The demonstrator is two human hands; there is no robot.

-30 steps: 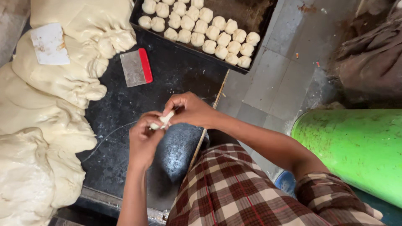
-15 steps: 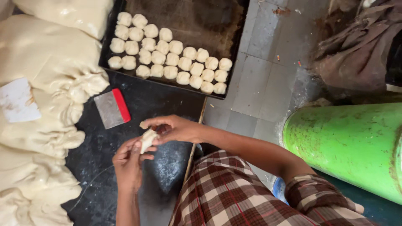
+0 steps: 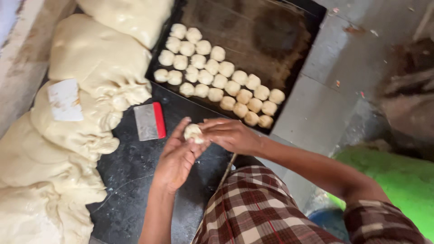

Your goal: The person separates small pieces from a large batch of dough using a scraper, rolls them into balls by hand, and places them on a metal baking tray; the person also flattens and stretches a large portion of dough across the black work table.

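Observation:
A small pale dough ball [image 3: 193, 132] rests in the palm of my left hand [image 3: 178, 156], over the black work slab [image 3: 131, 171]. My right hand [image 3: 230, 134] lies against it from the right, its fingers cupped over the ball. Both hands press on the same piece. Beyond them stands a dark baking tray [image 3: 289, 31] with several rows of round dough balls [image 3: 212, 72] along its near left side. A big mass of soft dough [image 3: 68, 135] spreads along the left of the slab.
A metal scraper with a red handle [image 3: 150, 120] lies on the slab just left of my hands. A white plastic scraper [image 3: 65, 100] sits on the dough mass. My checked-cloth lap [image 3: 253, 212] is below, a green drum [image 3: 398, 180] at the right, grey floor tiles [image 3: 312, 108] beside the tray.
The stretched dough piece has been worked between my hands into a round ball. The view has swung, so tray and scraper sit lower and more to the right.

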